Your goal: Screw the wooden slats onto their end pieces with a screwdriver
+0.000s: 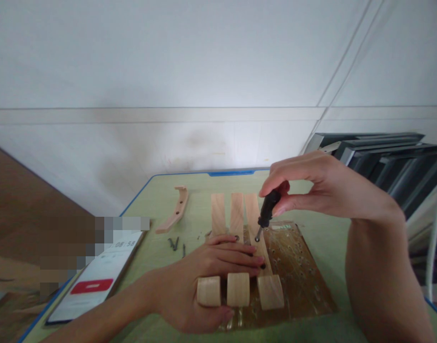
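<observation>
Three wooden strips (237, 207) lie side by side on the desk (147, 205), their near part over a brown board (304, 286), which perhaps protects the desktop. The left hand (193, 274) is clamped on the strips: its fingers lie across them and its thumb is on the near side of their raised ends, probably so that they do not turn. The right hand (307, 186), apart from the left, pinches the black handle of a screwdriver (270, 205) from above. The tool leans a little, and its tip meets a screw (257, 239) in the right strip; this grip seems good for turning with the fingers. A loose curved piece (178, 212) and some spare screws (173, 244) lie to the left, maybe to be easily reached. The tablet (97, 271) is farther left, away from the work.
</observation>
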`<state>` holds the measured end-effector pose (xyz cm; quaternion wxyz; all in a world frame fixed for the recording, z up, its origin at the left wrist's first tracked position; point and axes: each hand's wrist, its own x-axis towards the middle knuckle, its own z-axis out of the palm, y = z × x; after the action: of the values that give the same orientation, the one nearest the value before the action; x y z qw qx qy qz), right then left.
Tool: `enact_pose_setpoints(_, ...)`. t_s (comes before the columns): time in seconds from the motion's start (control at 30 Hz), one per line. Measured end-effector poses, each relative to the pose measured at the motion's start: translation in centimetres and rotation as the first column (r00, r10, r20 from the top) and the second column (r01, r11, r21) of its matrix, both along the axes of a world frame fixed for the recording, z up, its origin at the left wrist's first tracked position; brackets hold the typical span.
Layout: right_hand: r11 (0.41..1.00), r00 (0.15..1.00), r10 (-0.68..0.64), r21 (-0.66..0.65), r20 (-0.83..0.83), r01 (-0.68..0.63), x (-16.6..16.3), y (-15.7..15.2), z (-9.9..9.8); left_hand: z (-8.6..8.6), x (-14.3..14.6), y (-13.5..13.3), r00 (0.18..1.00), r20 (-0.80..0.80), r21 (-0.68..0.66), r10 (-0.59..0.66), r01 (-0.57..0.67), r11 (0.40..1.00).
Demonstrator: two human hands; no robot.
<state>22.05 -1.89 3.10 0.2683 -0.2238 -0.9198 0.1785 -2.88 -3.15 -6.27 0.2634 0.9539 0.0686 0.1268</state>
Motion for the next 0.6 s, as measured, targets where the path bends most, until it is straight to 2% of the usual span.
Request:
enact_pose_setpoints(0.2, 1.000, 1.000, -0.017, -0.016, 0.015, 0.017, -0.26, 0.10, -0.06, -0.01, 0.19, -0.11, 1.000, 0.026, -0.008, 0.001, -0.001, 1.000)
enact_pose_setpoints(0.4, 0.996, 0.999, 0.008, 0.091, 0.034, -0.011, -0.34, 0.19, -0.15, 0.03, 0.13, -0.11, 1.000, 0.026, 0.003, -0.003, 0.003, 1.000)
enact_pose_setpoints(0.6, 0.991, 0.997, -0.049, 0.127, 0.053, 0.042, -0.19, 0.20, -0.24, -0.02, 0.03, -0.02, 1.000, -0.006, 0.002, -0.006, 0.006, 1.000)
